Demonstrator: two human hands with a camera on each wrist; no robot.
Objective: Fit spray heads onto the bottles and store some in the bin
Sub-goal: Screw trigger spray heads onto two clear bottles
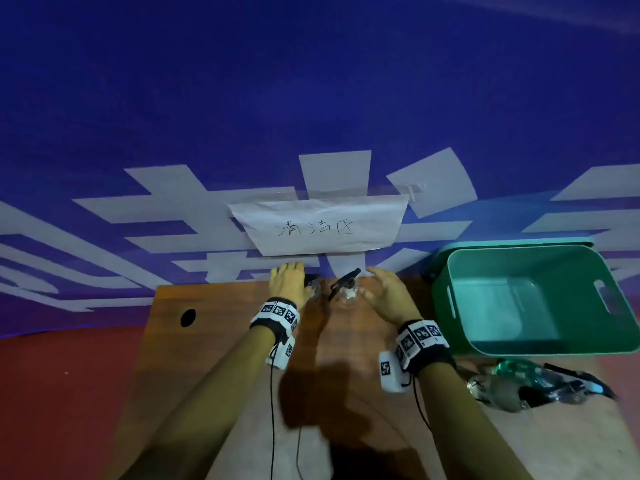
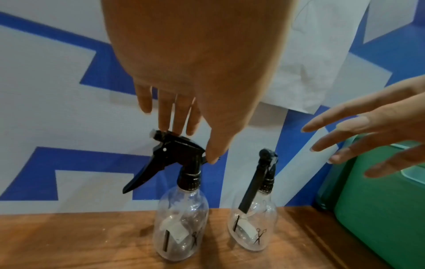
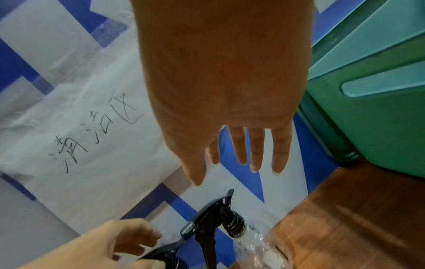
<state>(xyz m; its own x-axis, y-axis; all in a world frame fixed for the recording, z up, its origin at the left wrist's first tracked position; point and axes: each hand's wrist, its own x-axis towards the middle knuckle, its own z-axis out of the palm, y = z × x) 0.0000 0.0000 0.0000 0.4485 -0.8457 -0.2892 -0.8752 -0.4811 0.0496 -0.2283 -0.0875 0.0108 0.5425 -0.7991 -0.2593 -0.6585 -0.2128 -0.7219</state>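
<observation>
Two clear bottles stand upright at the far edge of the wooden table point(image 1: 225, 341), each with a black spray head on it. My left hand point(image 2: 195, 145) reaches down on the left bottle point(image 2: 181, 227). Its thumb touches the rear of that spray head point(image 2: 174, 151) and its fingers curl over the top. The right bottle point(image 2: 253, 223) stands free, its spray head point(image 3: 214, 214) untouched. My right hand point(image 3: 241, 169) hovers beside it with fingers spread, holding nothing. The green bin point(image 1: 446, 296) sits at the right.
Several loose bottles and spray parts point(image 1: 512, 382) lie on the table in front of the bin. A paper sign point(image 1: 318, 226) hangs on the blue and white wall behind the bottles. A cable hole point(image 1: 188, 317) is at the table's left.
</observation>
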